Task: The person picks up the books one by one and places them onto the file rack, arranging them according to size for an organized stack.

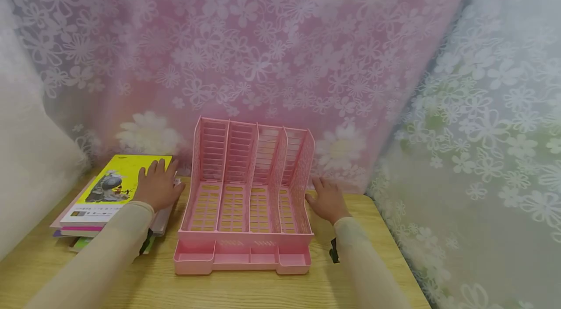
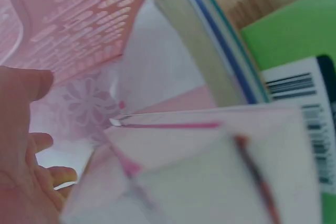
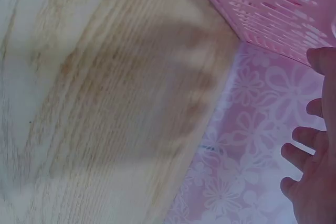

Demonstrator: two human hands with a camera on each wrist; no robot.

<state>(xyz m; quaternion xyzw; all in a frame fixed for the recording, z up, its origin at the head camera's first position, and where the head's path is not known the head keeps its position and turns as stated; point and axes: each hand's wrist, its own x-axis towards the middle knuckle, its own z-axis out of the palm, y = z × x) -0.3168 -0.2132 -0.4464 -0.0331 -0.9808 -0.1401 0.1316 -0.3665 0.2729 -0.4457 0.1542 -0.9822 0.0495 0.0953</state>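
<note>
A pink plastic desk file rack (image 1: 238, 237) with upright slotted dividers and a row of small front trays stands mid-table. To its left lies a stack of books topped by a yellow-covered book (image 1: 101, 180). My left hand (image 1: 158, 186), fingers spread, is over the right edge of that stack. In the left wrist view its thumb overlaps the rack's slotted side (image 2: 84, 19), with page edges (image 2: 205, 51) and a green cover (image 2: 299, 24) below. Spread beside the rack's right side is my right hand (image 1: 328, 200), holding nothing; its thumb tip reaches the slotted wall (image 3: 283, 3).
The wooden table (image 1: 372, 250) ends on the right along a flower-patterned curtain (image 1: 473, 177). Behind the rack hangs a pink floral curtain (image 1: 263, 55). White fabric (image 1: 30, 153) hangs at the left, near the books.
</note>
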